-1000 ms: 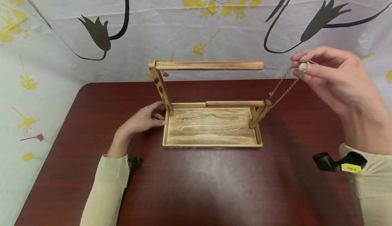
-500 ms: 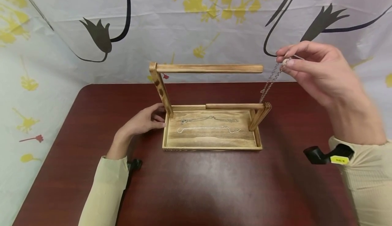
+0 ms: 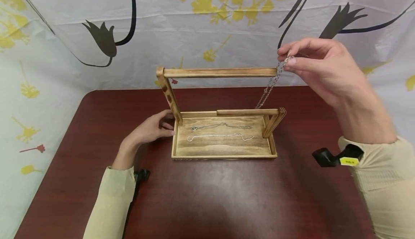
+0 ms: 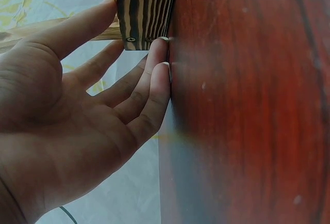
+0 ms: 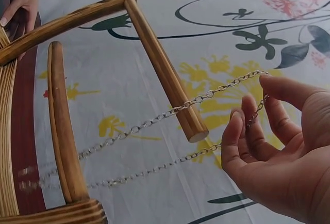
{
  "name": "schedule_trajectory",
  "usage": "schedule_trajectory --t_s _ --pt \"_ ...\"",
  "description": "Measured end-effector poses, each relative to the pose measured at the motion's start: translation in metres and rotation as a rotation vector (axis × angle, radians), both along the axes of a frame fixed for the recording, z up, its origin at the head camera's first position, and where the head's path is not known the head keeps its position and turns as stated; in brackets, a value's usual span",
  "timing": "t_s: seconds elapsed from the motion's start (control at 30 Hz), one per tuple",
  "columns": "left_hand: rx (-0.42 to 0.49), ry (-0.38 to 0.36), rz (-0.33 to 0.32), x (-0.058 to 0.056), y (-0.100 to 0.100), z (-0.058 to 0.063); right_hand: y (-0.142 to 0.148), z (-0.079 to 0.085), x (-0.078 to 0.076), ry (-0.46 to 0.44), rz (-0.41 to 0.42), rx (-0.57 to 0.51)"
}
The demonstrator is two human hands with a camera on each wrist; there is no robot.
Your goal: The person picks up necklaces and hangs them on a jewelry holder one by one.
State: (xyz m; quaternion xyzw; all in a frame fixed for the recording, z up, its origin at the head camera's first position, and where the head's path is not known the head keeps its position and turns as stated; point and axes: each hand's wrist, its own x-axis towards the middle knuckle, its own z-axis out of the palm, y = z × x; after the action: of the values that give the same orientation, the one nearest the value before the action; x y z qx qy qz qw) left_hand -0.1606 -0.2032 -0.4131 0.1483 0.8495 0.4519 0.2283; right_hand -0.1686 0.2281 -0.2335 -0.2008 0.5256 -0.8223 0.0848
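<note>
A wooden jewelry stand [image 3: 223, 154] has a tray base and two bars. My left hand [image 3: 150, 126] holds its left end; in the left wrist view, thumb and fingers [image 4: 160, 87] touch the striped end piece [image 4: 144, 12]. My right hand [image 3: 327, 68] pinches a silver chain necklace [image 3: 270, 88] by the upper bar's [image 3: 220, 72] free right end. In the right wrist view, one strand of the necklace [image 5: 139, 127] crosses in front of that bar's tip [image 5: 193, 128]; the other runs below it. The necklace's lower part hangs behind the lower bar [image 3: 248, 112].
Two more chains lie in the tray: a darker one [image 3: 210, 126] behind and a brighter one [image 3: 212, 136] in front. The stand is on a dark red wooden table [image 3: 207, 195]. A patterned white cloth [image 3: 146, 52] hangs behind and to the left.
My right hand has moved left with the necklace, from right of the stand to the upper bar's free end. The left hand stays at the stand's left end.
</note>
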Motion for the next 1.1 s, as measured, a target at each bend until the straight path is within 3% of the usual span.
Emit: schedule_trajectory --t_s 0.33,0.53,0.77,1.1 --pt "0.011 -0.02 -0.006 0.0 0.0 -0.001 -0.011 0.0 -0.002 0.019 0.062 -0.014" --pt "-0.006 -0.015 0.002 0.001 0.002 -0.001 -0.022 0.0 0.0 0.098 0.003 0.064" --pt "-0.012 -0.013 -0.003 0.0 0.001 -0.001 -0.032 0.0 0.001 0.081 0.049 0.048" --pt "0.021 -0.012 -0.017 -0.003 -0.003 -0.002 -0.052 0.005 0.001 0.112 -0.011 0.164"
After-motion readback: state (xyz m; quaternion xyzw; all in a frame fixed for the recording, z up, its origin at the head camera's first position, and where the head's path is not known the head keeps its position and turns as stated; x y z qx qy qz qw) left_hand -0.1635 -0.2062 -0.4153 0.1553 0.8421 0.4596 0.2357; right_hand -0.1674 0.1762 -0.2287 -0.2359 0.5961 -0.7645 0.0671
